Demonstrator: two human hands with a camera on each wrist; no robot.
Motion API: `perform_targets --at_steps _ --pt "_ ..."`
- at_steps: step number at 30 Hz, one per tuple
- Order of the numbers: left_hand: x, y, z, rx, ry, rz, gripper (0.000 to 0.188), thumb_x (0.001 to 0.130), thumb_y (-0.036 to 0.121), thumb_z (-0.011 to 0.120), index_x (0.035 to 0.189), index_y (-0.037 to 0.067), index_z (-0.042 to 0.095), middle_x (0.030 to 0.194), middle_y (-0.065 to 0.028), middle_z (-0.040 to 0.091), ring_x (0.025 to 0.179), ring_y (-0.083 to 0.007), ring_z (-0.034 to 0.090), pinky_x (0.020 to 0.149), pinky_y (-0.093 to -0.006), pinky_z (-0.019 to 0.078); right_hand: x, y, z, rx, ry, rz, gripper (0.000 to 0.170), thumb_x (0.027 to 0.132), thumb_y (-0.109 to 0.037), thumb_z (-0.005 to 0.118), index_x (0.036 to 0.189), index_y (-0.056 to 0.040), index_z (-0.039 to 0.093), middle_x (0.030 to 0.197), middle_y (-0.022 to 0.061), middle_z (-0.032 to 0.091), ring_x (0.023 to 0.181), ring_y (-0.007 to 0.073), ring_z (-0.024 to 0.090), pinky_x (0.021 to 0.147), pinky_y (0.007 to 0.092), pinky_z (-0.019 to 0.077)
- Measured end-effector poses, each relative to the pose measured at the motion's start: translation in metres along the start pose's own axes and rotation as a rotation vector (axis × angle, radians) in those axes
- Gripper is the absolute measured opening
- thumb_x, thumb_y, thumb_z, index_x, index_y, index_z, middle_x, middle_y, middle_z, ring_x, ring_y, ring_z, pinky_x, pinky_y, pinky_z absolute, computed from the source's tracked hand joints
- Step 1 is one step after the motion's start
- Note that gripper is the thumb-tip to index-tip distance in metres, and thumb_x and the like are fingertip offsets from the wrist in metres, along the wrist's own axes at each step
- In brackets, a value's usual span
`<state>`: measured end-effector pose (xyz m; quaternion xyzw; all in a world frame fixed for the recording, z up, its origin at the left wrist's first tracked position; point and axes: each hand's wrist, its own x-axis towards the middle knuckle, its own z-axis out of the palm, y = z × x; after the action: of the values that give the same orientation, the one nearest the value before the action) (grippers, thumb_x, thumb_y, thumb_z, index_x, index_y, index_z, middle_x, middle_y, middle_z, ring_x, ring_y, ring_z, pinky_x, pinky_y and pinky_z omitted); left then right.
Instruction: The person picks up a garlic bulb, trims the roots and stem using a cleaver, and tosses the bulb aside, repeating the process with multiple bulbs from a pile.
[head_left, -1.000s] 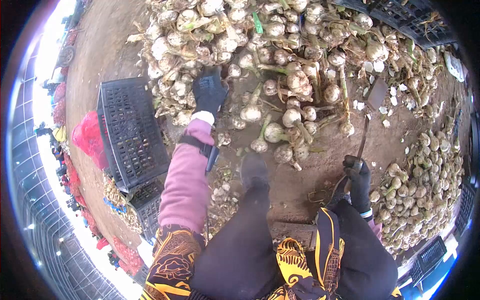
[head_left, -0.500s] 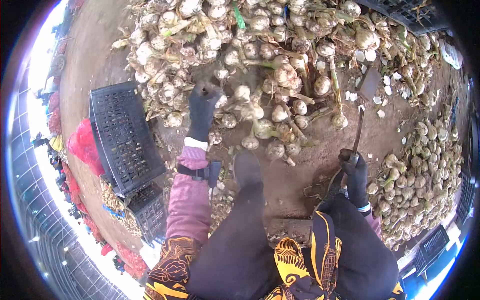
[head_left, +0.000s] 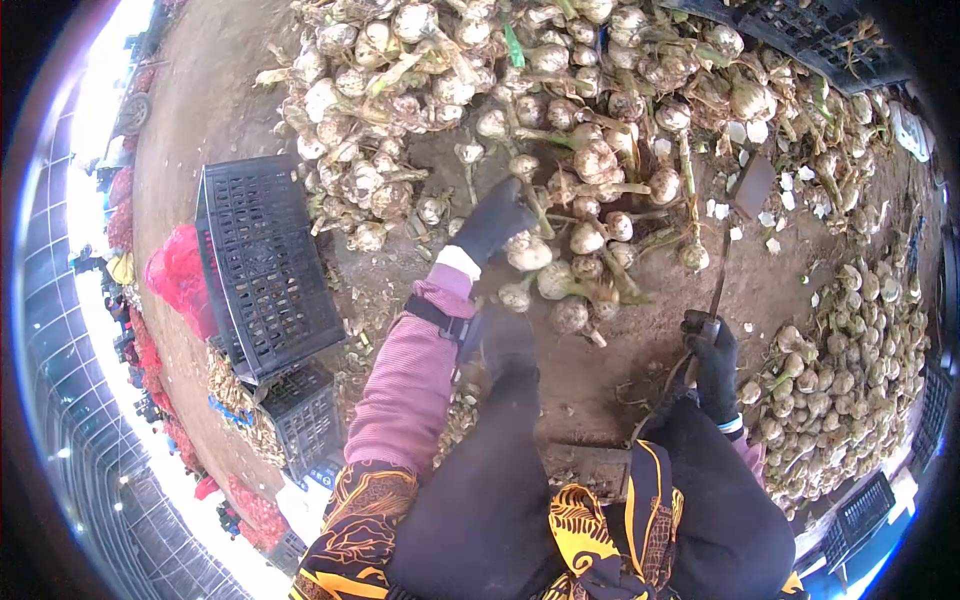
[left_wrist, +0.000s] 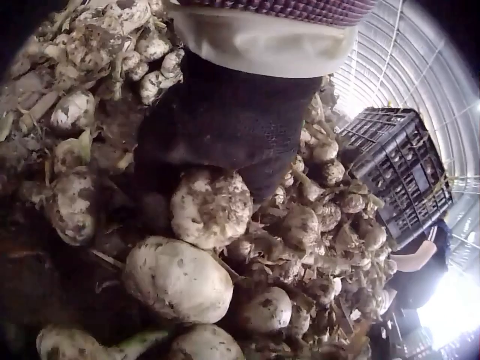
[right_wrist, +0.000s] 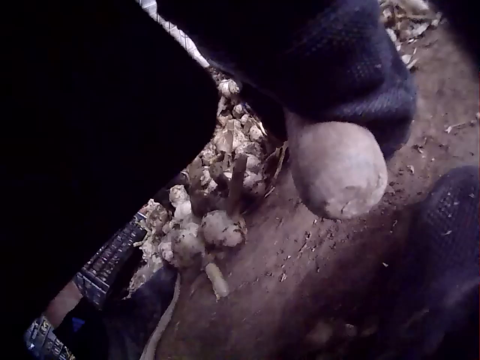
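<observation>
In a dark glove, my left hand [head_left: 488, 222] reaches in among loose garlic on the ground. Its fingers curl at the stem of a garlic bulb [head_left: 528, 251] that points back toward my feet. From the left wrist view, a dirt-streaked garlic bulb [left_wrist: 212, 208] shows its root end right under the glove [left_wrist: 232, 124], which hides the fingertips. My gloved right hand [head_left: 712, 365] grips a long-shafted flat-bladed tool [head_left: 722, 270] beside my knee. That tool's flat rectangular blade [head_left: 754, 188] is at the far end. Its rounded wooden butt [right_wrist: 341, 172] sticks out below the right hand in the right wrist view.
A heap of untrimmed garlic [head_left: 400, 90] spreads ahead. Trimmed bulbs [head_left: 840, 385] lie piled at the right. A black plastic crate [head_left: 270, 270] leans at the left, near a red bag [head_left: 182, 280]; another crate [head_left: 810, 40] stands at the far right. My shoe [head_left: 510, 345] is between the hands.
My left hand has left the garlic heap's edge and moved right and toward me, onto garlic nearer my shoe. The right hand has stayed put with its tool.
</observation>
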<state>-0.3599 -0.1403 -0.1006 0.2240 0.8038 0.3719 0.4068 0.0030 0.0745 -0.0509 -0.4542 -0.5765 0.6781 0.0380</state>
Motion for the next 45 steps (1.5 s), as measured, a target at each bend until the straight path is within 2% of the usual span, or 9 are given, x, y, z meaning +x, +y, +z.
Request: perform_targets --at_steps 4,15,20,26,32,36,40,42,45 --pt "-0.025 -0.012 0.031 0.104 0.08 0.145 0.042 0.078 0.011 0.067 0.117 0.002 0.055 0.107 -0.0122 0.06 0.096 -0.0207 0.058 0.083 -0.035 0.048 -0.001 0.0 0.006 0.005 -0.013 0.045 0.032 0.079 -0.003 0.061 0.111 0.0003 0.062 0.098 0.0051 0.066 0.088 0.0141 0.06 0.077 0.0264 0.0478" --pt "-0.073 0.004 0.069 0.109 -0.028 -0.006 0.061 0.068 0.018 0.072 0.121 -0.003 0.05 0.1 -0.0166 0.062 0.095 -0.026 0.06 0.084 -0.0397 0.0475 -0.005 -0.012 0.017 -0.054 -0.029 0.052 0.031 0.08 -0.004 0.061 0.111 -0.0001 0.062 0.097 0.0037 0.065 0.087 0.0132 0.058 0.076 0.0262 0.0465" --pt "-0.064 -0.029 0.083 0.088 -0.078 -0.025 0.07 0.07 0.027 0.072 0.13 0.001 0.045 0.113 -0.025 0.061 0.102 -0.0412 0.06 0.088 -0.0462 0.049 -0.003 -0.004 0.017 -0.084 -0.017 -0.012 0.024 0.083 -0.003 0.062 0.107 -0.0026 0.064 0.094 0.0 0.064 0.081 0.0095 0.055 0.07 0.0252 0.0453" --pt "-0.076 -0.064 0.105 0.125 -0.027 0.256 0.04 0.078 0.02 0.074 0.109 0.001 0.058 0.097 -0.0099 0.064 0.088 -0.019 0.06 0.081 -0.0344 0.049 0.0 0.004 0.014 -0.025 -0.044 -0.001 0.025 0.082 -0.003 0.062 0.107 -0.0021 0.064 0.097 0.0001 0.064 0.085 0.0099 0.056 0.074 0.0257 0.0454" --pt "-0.139 -0.025 0.046 -0.317 -0.257 0.082 0.029 0.088 0.017 0.065 0.112 0.001 0.059 0.108 -0.0126 0.065 0.097 -0.0216 0.063 0.089 -0.0338 0.0518 -0.002 0.001 0.014 -0.024 -0.031 0.001 0.026 0.084 -0.005 0.063 0.109 -0.0023 0.063 0.098 0.0009 0.065 0.085 0.0093 0.056 0.073 0.0251 0.0451" --pt "-0.14 -0.127 0.034 -1.36 -0.138 -0.183 0.035 0.096 0.026 0.048 0.111 -0.003 0.059 0.101 -0.0126 0.065 0.081 -0.0182 0.062 0.07 -0.0265 0.0539 0.001 0.005 0.008 -0.041 -0.044 0.032 0.026 0.085 -0.007 0.064 0.11 -0.0023 0.063 0.099 0.0011 0.065 0.086 0.0095 0.056 0.074 0.0251 0.045" --pt "-0.154 -0.061 -0.019 -1.362 -0.036 -0.075 0.046 0.093 0.037 0.055 0.123 0.002 0.052 0.113 -0.0137 0.06 0.091 -0.0239 0.061 0.068 -0.0357 0.0553 -0.001 0.001 0.011 -0.016 -0.042 0.02 0.026 0.084 -0.006 0.063 0.11 -0.0023 0.063 0.099 0.0011 0.065 0.085 0.0097 0.056 0.074 0.0246 0.0446" --pt "-0.156 -0.018 -0.043 -1.753 -0.09 -0.133 0.048 0.092 0.045 0.06 0.116 0.003 0.055 0.116 -0.0171 0.057 0.1 -0.0273 0.061 0.07 -0.0391 0.0585 -0.001 0.002 0.011 -0.008 -0.051 0.011 0.028 0.084 -0.006 0.063 0.111 -0.0022 0.062 0.099 0.0013 0.065 0.085 0.0099 0.056 0.074 0.0246 0.0447" --pt "-0.149 -0.039 -0.058 -1.659 -0.111 0.08 0.038 0.094 0.03 0.061 0.12 0.004 0.054 0.117 -0.0155 0.057 0.099 -0.0239 0.061 0.069 -0.032 0.0583 -0.001 0.002 0.008 0.009 -0.067 0.007 0.029 0.083 -0.006 0.063 0.112 -0.0021 0.062 0.099 0.0014 0.065 0.086 0.0103 0.056 0.076 0.0249 0.0449"
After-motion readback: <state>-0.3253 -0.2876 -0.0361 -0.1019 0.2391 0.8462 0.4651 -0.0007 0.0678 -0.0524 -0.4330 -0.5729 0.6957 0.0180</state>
